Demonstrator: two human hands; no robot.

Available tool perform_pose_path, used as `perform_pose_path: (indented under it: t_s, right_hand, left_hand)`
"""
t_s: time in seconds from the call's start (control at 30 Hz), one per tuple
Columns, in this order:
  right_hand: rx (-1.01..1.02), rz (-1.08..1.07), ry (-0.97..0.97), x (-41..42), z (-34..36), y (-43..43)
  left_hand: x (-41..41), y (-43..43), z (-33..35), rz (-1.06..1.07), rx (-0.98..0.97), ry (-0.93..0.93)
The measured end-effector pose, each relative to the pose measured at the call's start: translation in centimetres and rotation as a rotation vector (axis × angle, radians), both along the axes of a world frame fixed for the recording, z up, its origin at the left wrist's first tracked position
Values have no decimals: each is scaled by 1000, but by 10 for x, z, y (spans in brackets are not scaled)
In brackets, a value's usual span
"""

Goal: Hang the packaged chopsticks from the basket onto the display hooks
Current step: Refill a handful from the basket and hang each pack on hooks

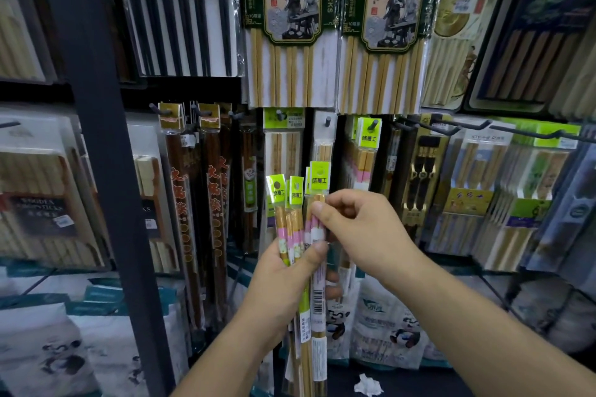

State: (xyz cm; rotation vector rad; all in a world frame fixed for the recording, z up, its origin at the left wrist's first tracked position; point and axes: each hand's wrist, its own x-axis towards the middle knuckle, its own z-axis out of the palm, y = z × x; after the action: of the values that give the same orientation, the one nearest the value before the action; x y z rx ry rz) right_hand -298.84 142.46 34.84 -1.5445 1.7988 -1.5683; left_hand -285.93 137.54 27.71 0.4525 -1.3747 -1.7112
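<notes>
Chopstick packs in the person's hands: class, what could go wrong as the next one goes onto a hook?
1. The left hand grips several packs fanned out while the right hand pinches one; pulling it free could drag the others loose.
2. The hook with matching green-headed packs sits close to a neighbouring hook holding a different-looking pack, so the new one could land on the wrong hook.
</notes>
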Motion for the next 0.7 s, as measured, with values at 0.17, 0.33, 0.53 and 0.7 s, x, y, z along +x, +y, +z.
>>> perform_pose_path:
  t_s: [0.17, 0.33, 0.53, 0.7]
  right_hand:
    - [-44, -52, 17, -2, 6, 1]
    - [-161, -142, -87, -14, 26, 6]
    - [-174, -179, -216, -27, 43, 7]
    - [-152, -186, -255, -28, 49, 4]
  left_hand:
    - [0, 0, 1, 56, 54, 11]
    - [2, -5, 1, 181, 101, 54]
    - [2, -7, -4, 170, 33, -12]
    - [1, -5, -4, 163, 15, -39]
